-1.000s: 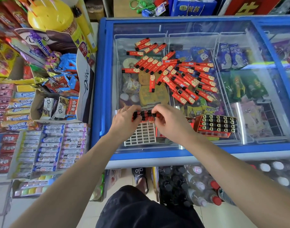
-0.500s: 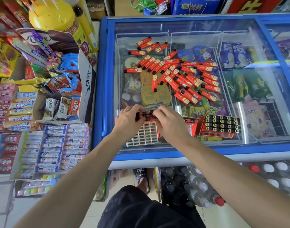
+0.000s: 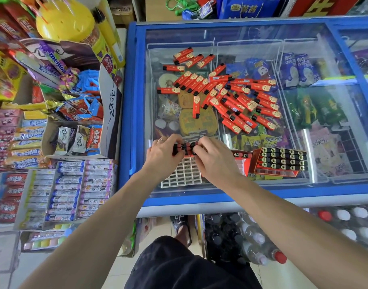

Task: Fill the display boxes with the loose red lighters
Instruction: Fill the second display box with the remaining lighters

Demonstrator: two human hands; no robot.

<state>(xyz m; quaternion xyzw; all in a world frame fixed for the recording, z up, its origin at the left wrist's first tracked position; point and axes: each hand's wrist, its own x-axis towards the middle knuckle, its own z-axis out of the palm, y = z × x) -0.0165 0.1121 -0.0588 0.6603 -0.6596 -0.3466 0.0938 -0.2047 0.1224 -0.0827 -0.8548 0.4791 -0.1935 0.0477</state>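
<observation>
Head: lighters (image 3: 184, 147) btwn both hands' fingers (image 3: 174, 140)

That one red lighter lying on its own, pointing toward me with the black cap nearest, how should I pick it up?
Pinch the lone lighter across its long red sides, coming straight down from above. It lies flat on the freezer lid, apart from the pile, so both sides look free.

You have two hands at work: your left hand (image 3: 163, 156) and your right hand (image 3: 215, 161), with one ring (image 3: 161, 140) on the left. Between them sits one short row of lighters (image 3: 184, 148), too hidden to count. One white grid tray (image 3: 182, 176) lies below. One full display box (image 3: 280, 161) stands right. Loose red lighters (image 3: 231, 94) number roughly forty.
</observation>
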